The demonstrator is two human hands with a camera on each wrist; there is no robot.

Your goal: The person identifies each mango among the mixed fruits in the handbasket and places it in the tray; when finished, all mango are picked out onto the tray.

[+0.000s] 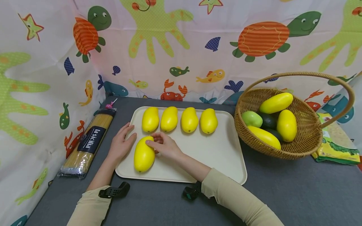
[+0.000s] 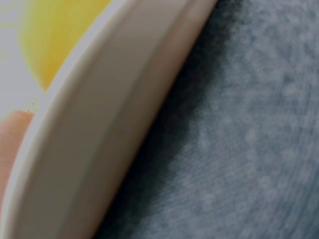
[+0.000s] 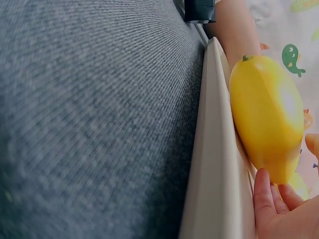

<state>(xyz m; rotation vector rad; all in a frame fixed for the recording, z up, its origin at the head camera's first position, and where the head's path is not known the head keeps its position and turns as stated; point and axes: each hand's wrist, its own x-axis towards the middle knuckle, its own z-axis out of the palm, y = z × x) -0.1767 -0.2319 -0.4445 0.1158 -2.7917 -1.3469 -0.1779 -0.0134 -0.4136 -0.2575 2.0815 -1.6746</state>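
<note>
On the near side of the tray [image 1: 195, 150] my camera shows me a beige left sleeve [image 1: 90, 207] with a perforated black strap [image 1: 111, 191], and a creased beige right sleeve [image 1: 240, 196] beside a black wrist device [image 1: 192, 192].

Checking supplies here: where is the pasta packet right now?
In the head view, the pasta packet lies on the left side of the grey table, between the patterned cloth and the beige tray, left of the left hand.

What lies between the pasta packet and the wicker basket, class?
The cream tray bearing five yellow fruits, with the left hand and right hand also there; the head view shows this.
</note>
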